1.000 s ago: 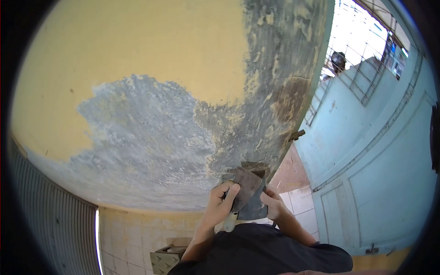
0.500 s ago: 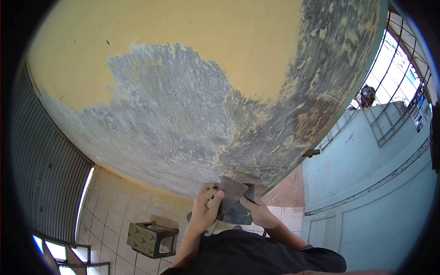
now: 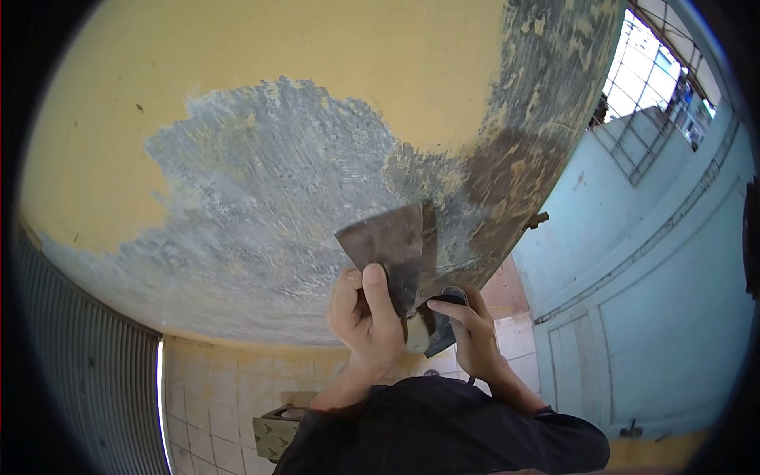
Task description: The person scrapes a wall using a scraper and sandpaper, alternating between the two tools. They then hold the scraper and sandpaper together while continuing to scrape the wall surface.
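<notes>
My left hand (image 3: 366, 317) is closed on a putty knife with a wide, flaring metal blade (image 3: 392, 241), its thumb pressed flat on the blade. The pale handle (image 3: 417, 334) hangs below, and the broad edge points up toward the wall. My right hand (image 3: 475, 331) grips a dark flat plate (image 3: 442, 339) with a rounded dark top, just right of the handle; the hand hides part of it. Before both hands stands a yellow wall (image 3: 261, 47) with a large grey, scraped-looking patch (image 3: 277, 182) and a darker brown area (image 3: 511, 170) on the right.
A small stool (image 3: 273, 434) stands on the tiled floor (image 3: 202, 404) at lower left. Corrugated grey metal (image 3: 87, 356) lines the left side. To the right are a light-blue door (image 3: 665, 317), a barred window (image 3: 645, 71) and a brass-coloured fitting (image 3: 537, 220) at the wall's edge.
My left hand has raised the putty knife, and its blade has come apart from the dark plate. My right hand has moved right and slightly up with the plate. The view has shifted.
</notes>
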A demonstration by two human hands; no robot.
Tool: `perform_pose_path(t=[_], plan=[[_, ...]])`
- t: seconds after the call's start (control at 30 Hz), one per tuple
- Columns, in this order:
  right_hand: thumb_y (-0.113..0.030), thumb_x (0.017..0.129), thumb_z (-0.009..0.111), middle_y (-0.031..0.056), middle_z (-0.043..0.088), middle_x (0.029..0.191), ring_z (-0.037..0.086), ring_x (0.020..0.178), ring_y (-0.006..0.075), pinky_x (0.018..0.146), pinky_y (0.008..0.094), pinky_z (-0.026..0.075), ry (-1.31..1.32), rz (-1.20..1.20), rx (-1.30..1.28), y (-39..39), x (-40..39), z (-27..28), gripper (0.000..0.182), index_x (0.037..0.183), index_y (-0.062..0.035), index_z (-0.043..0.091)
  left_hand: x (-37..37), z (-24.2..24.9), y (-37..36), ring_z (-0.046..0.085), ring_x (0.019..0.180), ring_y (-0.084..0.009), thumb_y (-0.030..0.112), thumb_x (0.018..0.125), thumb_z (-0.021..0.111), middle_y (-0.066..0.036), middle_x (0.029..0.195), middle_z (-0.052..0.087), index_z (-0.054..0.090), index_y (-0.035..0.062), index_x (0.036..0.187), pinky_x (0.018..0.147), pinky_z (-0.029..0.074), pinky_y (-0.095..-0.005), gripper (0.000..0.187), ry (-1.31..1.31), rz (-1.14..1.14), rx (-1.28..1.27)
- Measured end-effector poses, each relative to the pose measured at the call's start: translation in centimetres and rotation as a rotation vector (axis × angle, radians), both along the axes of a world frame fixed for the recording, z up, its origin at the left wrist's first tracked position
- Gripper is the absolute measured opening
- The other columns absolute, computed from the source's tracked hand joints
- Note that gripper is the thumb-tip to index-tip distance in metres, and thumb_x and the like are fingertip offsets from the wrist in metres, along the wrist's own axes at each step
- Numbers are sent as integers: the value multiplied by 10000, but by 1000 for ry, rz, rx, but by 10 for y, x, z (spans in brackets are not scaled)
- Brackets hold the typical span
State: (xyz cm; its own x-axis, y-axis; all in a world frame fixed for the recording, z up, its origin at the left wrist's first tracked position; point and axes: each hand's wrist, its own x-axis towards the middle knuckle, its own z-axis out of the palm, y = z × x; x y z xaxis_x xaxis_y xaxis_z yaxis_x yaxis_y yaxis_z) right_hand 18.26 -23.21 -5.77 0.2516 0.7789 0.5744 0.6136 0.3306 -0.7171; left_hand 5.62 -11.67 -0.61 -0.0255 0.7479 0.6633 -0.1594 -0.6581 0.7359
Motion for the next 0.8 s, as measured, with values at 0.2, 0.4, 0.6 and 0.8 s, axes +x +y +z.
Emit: perform_pose_path(t=[0.2,0.4,0.6,0.8], plan=[[-176,1017,476,262,492,1289,521,1202,370,1034,388,390,363,204,6,-4,-22,25,351,1243,59,606,6,42,8,499,529,-41,173,1062,591,9,649,512,551,27,821,481,401,-215,285,-159,-348,-242],[-288,1005,647,140,509,1062,508,989,250,894,361,404,355,-73,-99,-8,-49,62,321,1048,28,610,7,43,27,586,545,-54,113,1006,675,-85,750,678,554,12,810,448,499,-235,251,-214,-569,-278],[-255,1008,646,159,523,1148,527,1059,253,933,347,415,242,-349,-86,-15,-65,86,310,1051,52,630,17,57,27,572,512,-63,188,1018,670,-10,705,622,593,15,820,408,449,-241,274,-295,-617,-358],[-289,1003,638,165,526,1144,521,1062,256,953,371,396,321,-352,-54,-20,-72,96,337,1004,48,647,15,68,28,552,525,-44,208,1024,661,-7,715,648,682,5,922,426,430,-214,229,-277,-744,-394]])
